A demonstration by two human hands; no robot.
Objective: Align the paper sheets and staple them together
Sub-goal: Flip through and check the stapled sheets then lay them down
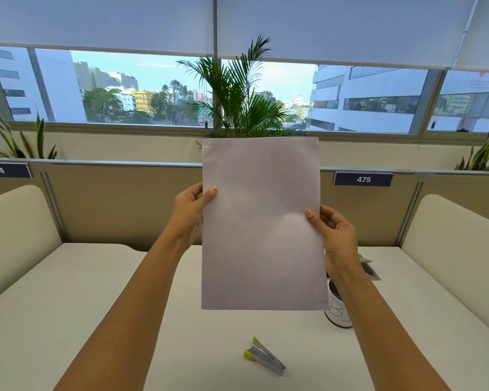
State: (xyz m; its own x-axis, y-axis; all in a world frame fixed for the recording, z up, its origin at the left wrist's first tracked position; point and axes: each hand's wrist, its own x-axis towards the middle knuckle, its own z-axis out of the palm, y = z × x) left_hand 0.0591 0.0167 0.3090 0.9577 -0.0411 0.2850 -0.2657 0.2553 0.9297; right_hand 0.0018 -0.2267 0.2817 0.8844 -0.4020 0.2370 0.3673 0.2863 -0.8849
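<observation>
I hold the white paper sheets [261, 224] upright in the air above the desk, edges lined up as one stack. Small staple marks show at both top corners. My left hand [191, 211] grips the stack's left edge, thumb on the front. My right hand [335, 235] grips the right edge a little lower, thumb on the front too. A small metal stapler [266, 356] with yellow ends lies on the white desk [68, 306] below the sheets, untouched.
A white cup [336, 311] with black markings stands on the desk behind my right forearm. A grey cable hatch [370, 268] sits further back right. Beige partitions with labels 474 and 475, a palm plant [237, 100] and windows lie beyond.
</observation>
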